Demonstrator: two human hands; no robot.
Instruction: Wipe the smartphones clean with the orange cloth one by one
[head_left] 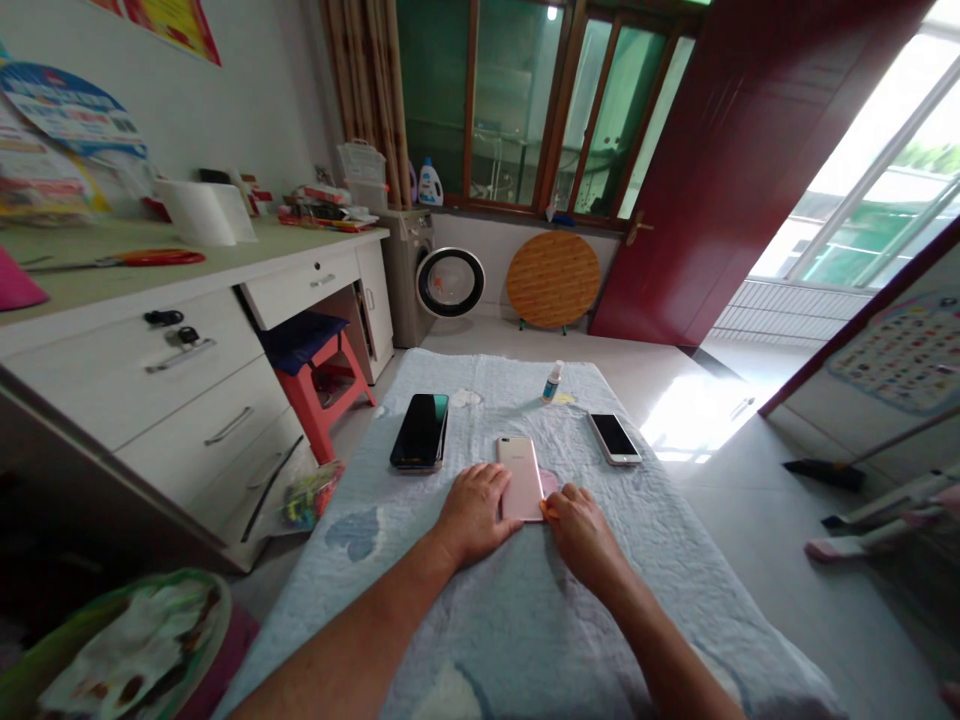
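A rose-gold smartphone [519, 470] lies back side up on a quilted light-blue cloth [360, 600]. My left hand [474, 512] holds it along the left edge, fingers on its side and thumb at the bottom edge. At the lower right edge of the phone, my right hand [583, 530] is closed in a pinch on a small orange piece [546, 508], mostly hidden by the fingers. A stack of dark-screened phones [420, 432] rests to the left. To the right lies a white-framed phone [615, 438], screen up. Behind stands a small spray bottle [553, 382].
Left of the cloth-covered surface are a white desk [202, 380], a red stool [319, 385] and a waste bin [214, 640]. A washing machine [409, 270] with its door open and a round wooden tabletop [553, 280] stand at the far wall.
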